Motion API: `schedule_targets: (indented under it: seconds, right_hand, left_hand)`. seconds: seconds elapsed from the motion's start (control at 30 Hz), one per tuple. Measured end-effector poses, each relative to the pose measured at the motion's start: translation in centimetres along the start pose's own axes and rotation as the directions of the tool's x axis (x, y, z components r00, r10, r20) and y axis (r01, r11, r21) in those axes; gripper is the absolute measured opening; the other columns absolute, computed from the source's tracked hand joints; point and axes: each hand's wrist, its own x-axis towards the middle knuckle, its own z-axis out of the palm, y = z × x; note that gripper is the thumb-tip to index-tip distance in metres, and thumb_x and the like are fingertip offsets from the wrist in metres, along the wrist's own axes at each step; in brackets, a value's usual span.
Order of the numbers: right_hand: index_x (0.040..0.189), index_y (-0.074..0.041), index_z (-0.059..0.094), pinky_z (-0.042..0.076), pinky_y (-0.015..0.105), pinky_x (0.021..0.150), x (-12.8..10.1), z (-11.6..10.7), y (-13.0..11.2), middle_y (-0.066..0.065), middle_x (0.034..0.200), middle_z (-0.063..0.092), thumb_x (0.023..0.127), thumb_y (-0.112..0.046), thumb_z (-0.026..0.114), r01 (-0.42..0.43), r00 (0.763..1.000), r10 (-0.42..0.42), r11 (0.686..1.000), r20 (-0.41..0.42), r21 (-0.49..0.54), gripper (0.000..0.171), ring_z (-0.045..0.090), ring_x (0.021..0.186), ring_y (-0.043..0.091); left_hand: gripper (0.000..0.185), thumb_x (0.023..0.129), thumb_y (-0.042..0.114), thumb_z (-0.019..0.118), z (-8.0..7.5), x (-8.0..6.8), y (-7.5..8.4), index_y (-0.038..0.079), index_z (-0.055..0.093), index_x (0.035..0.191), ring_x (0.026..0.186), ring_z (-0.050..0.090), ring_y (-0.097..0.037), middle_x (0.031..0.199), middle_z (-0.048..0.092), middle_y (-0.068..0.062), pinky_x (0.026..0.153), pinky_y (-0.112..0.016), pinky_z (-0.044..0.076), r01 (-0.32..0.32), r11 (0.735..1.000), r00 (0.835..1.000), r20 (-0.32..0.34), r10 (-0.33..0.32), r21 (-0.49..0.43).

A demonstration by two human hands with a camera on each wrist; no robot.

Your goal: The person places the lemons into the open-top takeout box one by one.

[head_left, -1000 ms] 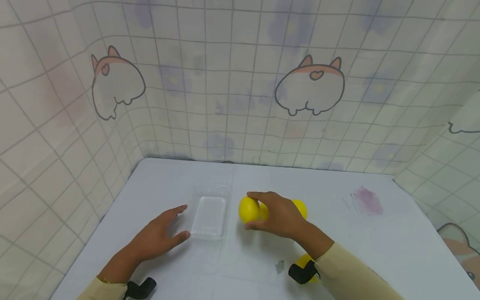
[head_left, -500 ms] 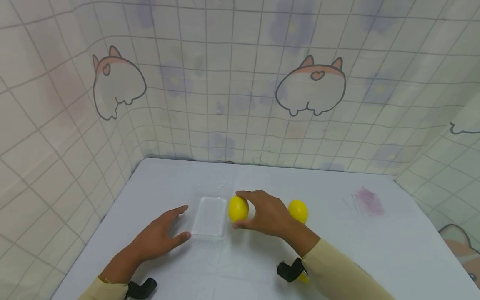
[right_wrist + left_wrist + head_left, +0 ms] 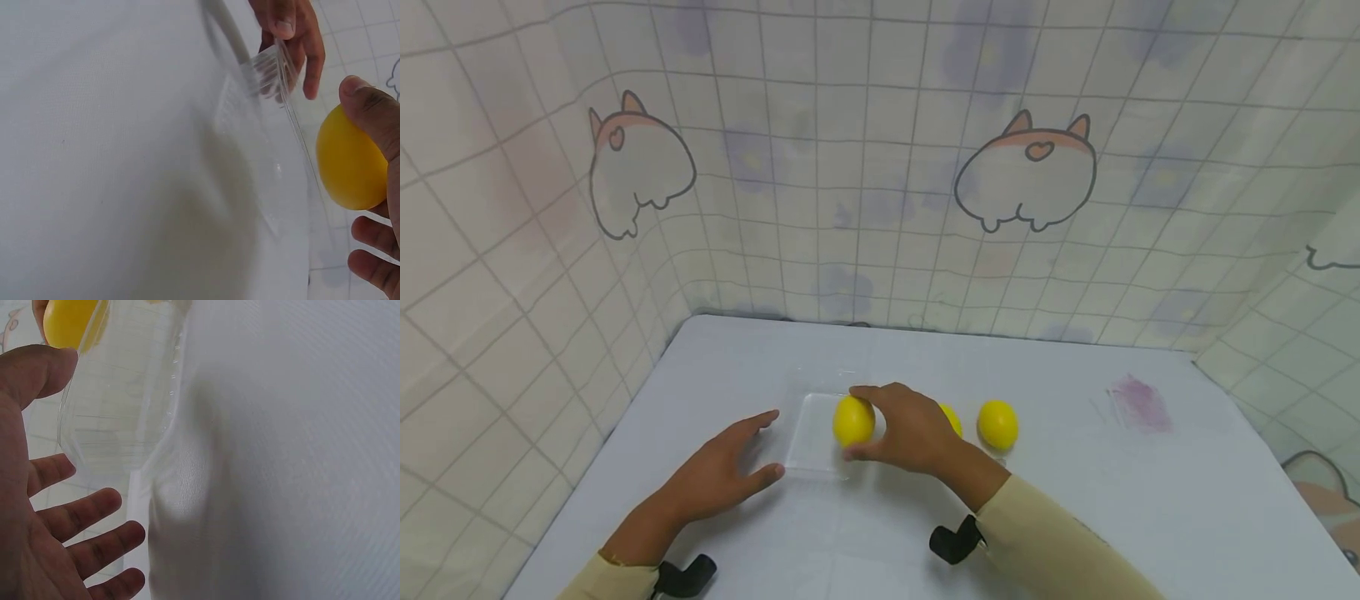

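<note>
Right hand (image 3: pixel 910 429) grips the round yellow lemon-like fruit (image 3: pixel 853 420) over the clear plastic rectangular tray's (image 3: pixel 808 454) right edge. Left hand (image 3: pixel 718 475), fingers spread, rests beside it; best to steady tray, lower fruit centrally.

The tray (image 3: pixel 820 433) is clear glossy plastic, the yellow ball (image 3: pixel 853 421) smooth, the table (image 3: pixel 1075 500) matt.

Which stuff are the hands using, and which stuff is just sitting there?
In use:
- lemon, held by the right hand
- clear tray, by the left hand

Just sitting there:
- lemon by the wrist
- far lemon
- pink stain
</note>
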Motion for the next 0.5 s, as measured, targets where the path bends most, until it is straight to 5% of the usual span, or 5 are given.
schedule_targets:
  seconds: [0.5]
  right_hand:
    - [0.150,-0.028,0.054,0.048,0.043,0.107,1.7,1.9,-1.6,-0.009,0.142,0.060,0.077,-0.070,0.078,0.048,0.999,-0.048,0.999,0.013,0.009,0.088,0.058,0.127,0.020]
  left_hand:
    - [0.083,0.090,0.056,0.073,-0.1,-0.1,0.0,0.018,0.041,0.157,0.143,0.042,-0.038,0.157,0.045,-0.011,0.114,-0.061,0.036,0.012,1.000,1.000,0.015,-0.012,-0.017]
